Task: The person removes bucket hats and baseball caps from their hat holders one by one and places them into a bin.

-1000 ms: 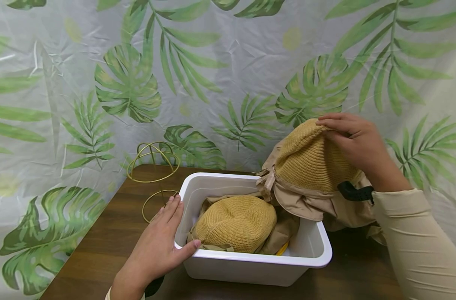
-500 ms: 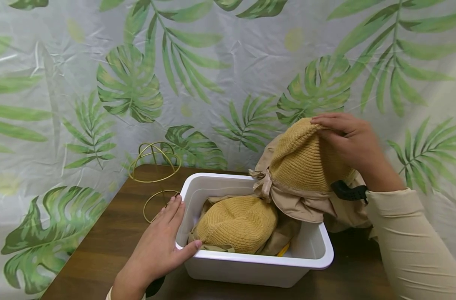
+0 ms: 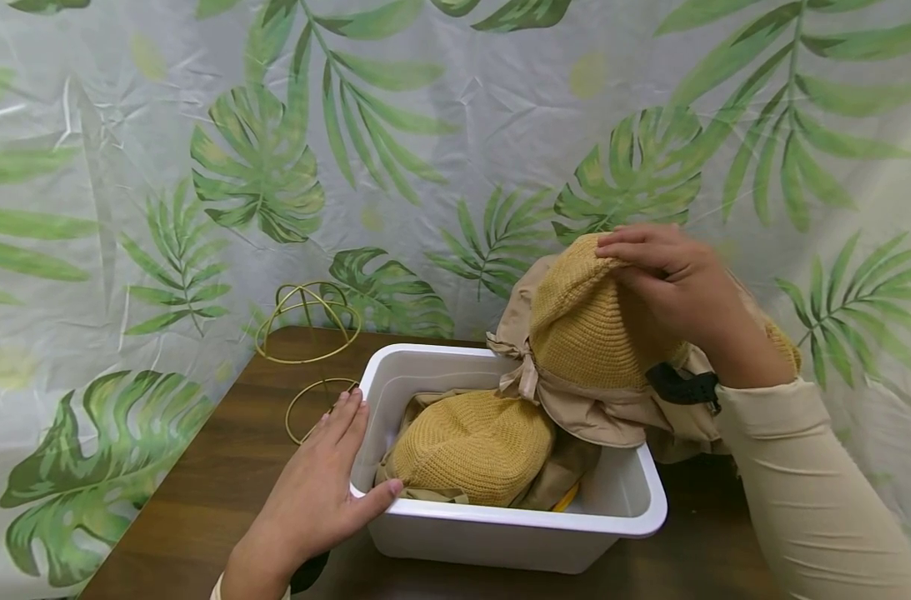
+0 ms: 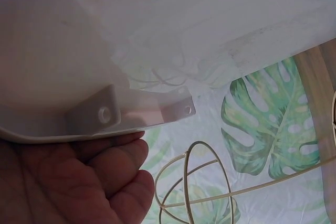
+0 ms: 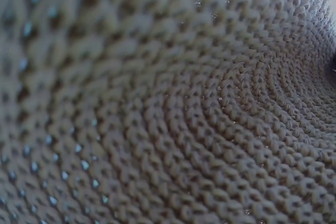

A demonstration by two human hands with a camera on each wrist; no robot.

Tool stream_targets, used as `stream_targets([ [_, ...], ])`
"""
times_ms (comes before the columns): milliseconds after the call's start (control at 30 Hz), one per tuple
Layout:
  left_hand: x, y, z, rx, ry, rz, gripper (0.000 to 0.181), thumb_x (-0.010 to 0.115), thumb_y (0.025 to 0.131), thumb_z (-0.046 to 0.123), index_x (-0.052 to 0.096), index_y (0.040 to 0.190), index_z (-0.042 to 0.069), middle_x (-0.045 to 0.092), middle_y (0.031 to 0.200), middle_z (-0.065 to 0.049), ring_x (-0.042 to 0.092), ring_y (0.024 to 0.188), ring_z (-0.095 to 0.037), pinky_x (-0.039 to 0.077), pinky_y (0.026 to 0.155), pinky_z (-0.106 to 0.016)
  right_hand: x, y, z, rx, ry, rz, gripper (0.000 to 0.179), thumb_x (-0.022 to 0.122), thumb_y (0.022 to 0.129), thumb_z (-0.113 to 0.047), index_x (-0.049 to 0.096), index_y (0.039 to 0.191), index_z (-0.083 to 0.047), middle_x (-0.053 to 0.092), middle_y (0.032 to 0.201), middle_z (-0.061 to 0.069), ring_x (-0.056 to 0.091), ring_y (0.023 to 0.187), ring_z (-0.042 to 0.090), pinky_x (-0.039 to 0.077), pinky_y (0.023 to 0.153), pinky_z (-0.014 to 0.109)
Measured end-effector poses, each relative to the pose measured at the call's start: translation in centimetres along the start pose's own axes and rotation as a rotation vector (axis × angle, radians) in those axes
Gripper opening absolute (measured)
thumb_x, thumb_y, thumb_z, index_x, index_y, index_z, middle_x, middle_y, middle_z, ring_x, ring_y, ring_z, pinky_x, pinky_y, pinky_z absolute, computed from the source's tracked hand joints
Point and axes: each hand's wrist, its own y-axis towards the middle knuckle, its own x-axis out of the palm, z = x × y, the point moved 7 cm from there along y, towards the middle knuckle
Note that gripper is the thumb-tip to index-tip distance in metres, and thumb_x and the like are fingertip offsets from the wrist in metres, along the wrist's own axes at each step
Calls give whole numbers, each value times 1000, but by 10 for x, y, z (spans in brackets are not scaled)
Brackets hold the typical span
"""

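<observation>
A white plastic bin stands on the table, seen in the head view. My left hand rests against its left side, fingers fairly straight along the rim and thumb on the front rim. Inside lies a yellow-tan knitted hat with beige cloth around it. My right hand pinches the crown of another knitted hat, whose beige fabric brim and tied bow hang over the bin's back right corner. Knitted ribs of this hat fill the right wrist view. The left wrist view has my fingers under the bin's rim.
A gold wire stand is left of the bin, behind my left hand. The brown wooden table runs back to a leaf-print sheet. More knitted material shows behind my right forearm. Something small and yellow lies in the bin.
My right hand has shifted left with the hat, bringing its bow further over the bin. Knitted material now shows behind my right forearm. My left hand stays in place.
</observation>
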Motion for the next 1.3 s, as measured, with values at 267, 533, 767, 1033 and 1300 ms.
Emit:
stream_targets([
  [267, -1, 0, 1, -1, -4, -3, 88, 62, 89, 57, 45, 143, -11, 36, 154, -23, 29, 145, -36, 31, 113, -55, 8, 2, -12, -29, 63, -14, 37, 67, 81, 22, 75, 109, 1, 69, 116, 16, 53, 125, 10, 30, 113, 28],
  [533, -1, 1, 1, -4, -9, -12, 88, 62, 89, 56, 45, 143, -11, 35, 155, -23, 28, 145, -36, 30, 113, -54, 16, 1, -20, -26, 82, -53, 35, 66, 83, 19, 75, 111, -1, 67, 120, 13, 50, 129, 16, 30, 113, 28],
  [767, -1, 1, 1, -9, -6, -17, 89, 62, 89, 57, 45, 143, -11, 35, 155, -22, 28, 145, -36, 29, 114, -54, 22, 3, -29, -77, 102, -65, 37, 66, 80, 22, 76, 108, -1, 68, 119, 14, 51, 127, 28, 35, 110, 30],
  [1033, -1, 1, 1, -5, 2, -9, 88, 62, 88, 57, 46, 142, -11, 36, 154, -22, 29, 145, -36, 30, 113, -54, 29, 2, -37, -127, 169, -102, 40, 67, 79, 22, 76, 110, -2, 66, 121, 15, 51, 130, 25, 21, 118, 43],
  [1300, -2, 1, 1, 2, 10, 1, 88, 62, 88, 58, 46, 142, -11, 37, 154, -22, 31, 144, -36, 31, 112, -54, 35, 3, -43, -172, 203, -122, 45, 67, 77, 24, 75, 112, -3, 65, 123, 16, 50, 129, 33, 35, 111, 36],
])
